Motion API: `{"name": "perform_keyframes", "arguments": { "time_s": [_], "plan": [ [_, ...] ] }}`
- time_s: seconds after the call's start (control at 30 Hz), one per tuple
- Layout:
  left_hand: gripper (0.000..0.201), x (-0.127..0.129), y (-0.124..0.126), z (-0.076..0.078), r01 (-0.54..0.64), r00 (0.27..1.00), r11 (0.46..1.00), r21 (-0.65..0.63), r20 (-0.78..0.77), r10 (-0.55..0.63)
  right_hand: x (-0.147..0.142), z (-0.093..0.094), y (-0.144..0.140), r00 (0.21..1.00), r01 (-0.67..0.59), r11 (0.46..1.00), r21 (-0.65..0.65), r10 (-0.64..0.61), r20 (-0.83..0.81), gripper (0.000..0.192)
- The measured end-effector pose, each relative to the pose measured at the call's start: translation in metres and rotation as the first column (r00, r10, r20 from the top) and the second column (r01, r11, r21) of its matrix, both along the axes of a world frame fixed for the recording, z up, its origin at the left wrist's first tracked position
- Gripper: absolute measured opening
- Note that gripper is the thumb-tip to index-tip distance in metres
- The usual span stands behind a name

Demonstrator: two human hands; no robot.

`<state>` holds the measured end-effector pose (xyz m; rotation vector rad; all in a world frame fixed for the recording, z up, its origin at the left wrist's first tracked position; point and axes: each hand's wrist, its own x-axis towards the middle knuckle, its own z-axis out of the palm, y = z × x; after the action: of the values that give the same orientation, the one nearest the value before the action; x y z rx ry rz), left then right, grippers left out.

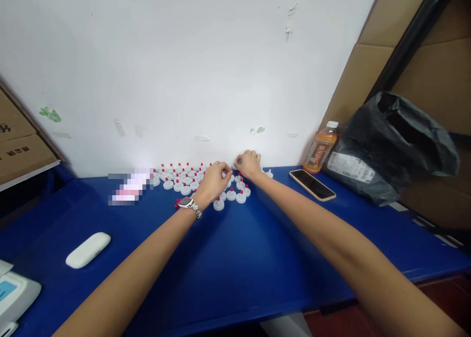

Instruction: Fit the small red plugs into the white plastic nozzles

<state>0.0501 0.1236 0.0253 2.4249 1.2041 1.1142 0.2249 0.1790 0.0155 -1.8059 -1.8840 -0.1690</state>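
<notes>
White round nozzle caps [186,190], many with small red tips, stand in loose rows on the blue table against the wall. Over their right part is my left hand [214,181], thumb and index finger pinched together; what they hold is too small to make out. My right hand [250,164] is just to its right, near the wall, with curled fingers closed around something hidden. A white cap without a red tip [270,173] lies beyond my right wrist. Several loose red tips [177,204] lie beside my left wrist, which wears a watch [186,202].
A phone [312,185], a bottle of orange drink [321,148] and a black plastic bag [390,145] are at the right. On the left are a white case [88,250], a white device [16,298] and cardboard boxes [22,141]. A white wall [184,72] bounds the table's back.
</notes>
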Motion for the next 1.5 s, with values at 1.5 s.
{"name": "perform_keyframes", "arguments": {
  "time_s": [1.5],
  "plan": [
    [0.012, -0.100, -0.070, -0.019, 0.109, 0.994, 0.980, -0.164, 0.027, -0.106, -0.091, -0.031, -0.147, 0.342, -0.554, 0.832, -0.002, 0.225, -0.912, 0.064]
  ]
}}
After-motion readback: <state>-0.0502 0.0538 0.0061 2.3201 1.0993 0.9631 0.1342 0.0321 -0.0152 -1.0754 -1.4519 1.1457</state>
